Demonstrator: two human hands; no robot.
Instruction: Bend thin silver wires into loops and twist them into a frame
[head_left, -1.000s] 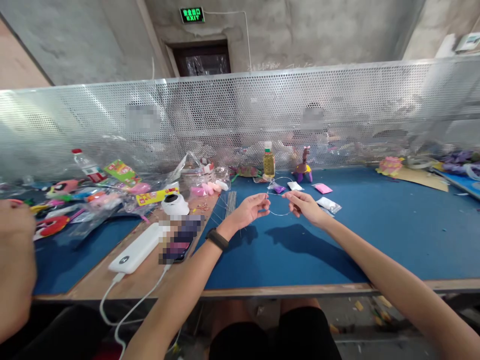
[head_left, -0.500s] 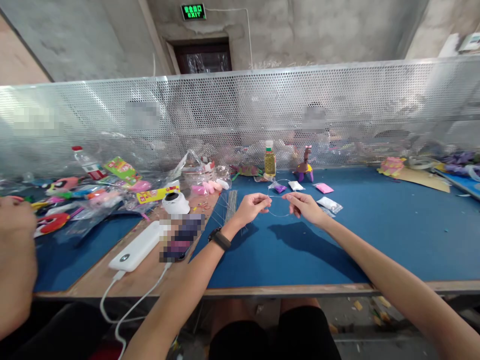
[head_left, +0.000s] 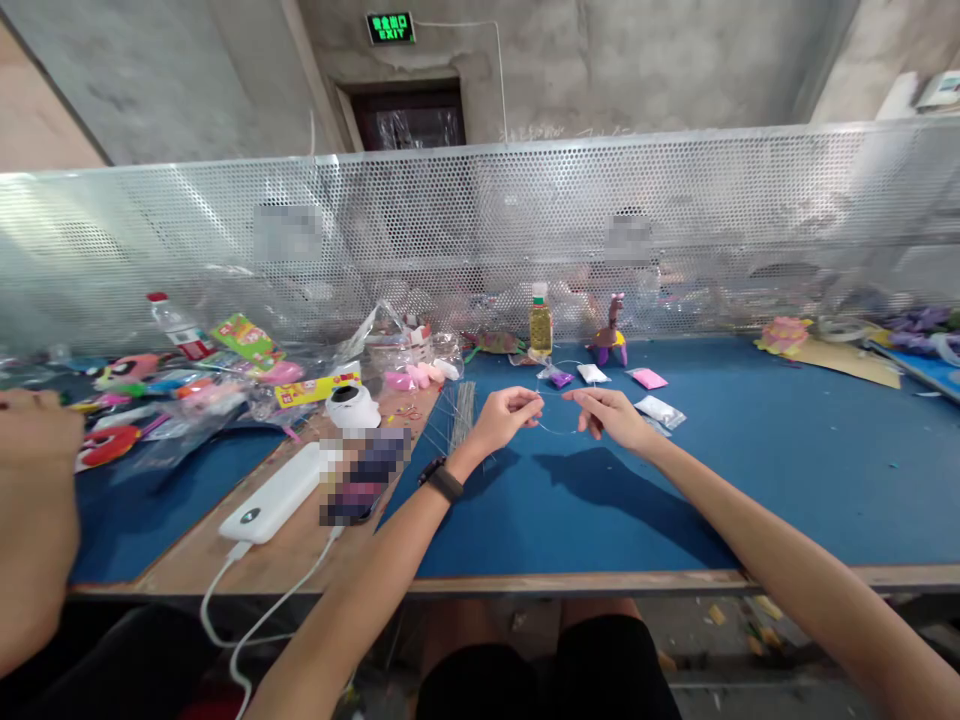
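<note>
A thin, pale wire [head_left: 559,432] is bent into a loop above the blue table, with a nearly straight stretch running between my hands. My left hand [head_left: 510,415] pinches it between thumb and fingers on one side. On the other side, my right hand [head_left: 604,412] pinches the same wire, fingertips a short gap away from the left ones. Beside my left hand lies a bundle of straight grey wires [head_left: 463,405]. Just beyond the loop are small packets: a purple packet [head_left: 556,376], a white packet [head_left: 592,373] and a pink packet [head_left: 649,378].
An oil bottle [head_left: 540,322] and a brown clay figure [head_left: 615,330] stand before the perforated metal screen [head_left: 480,220]. To the left are a power bank [head_left: 274,492], a phone [head_left: 369,475] and a white camera [head_left: 352,408]. Another person's arm [head_left: 34,510] is at far left.
Both my hands stay almost where they were, still pinching the wire loop. The other person's hand at far left has shifted slightly.
</note>
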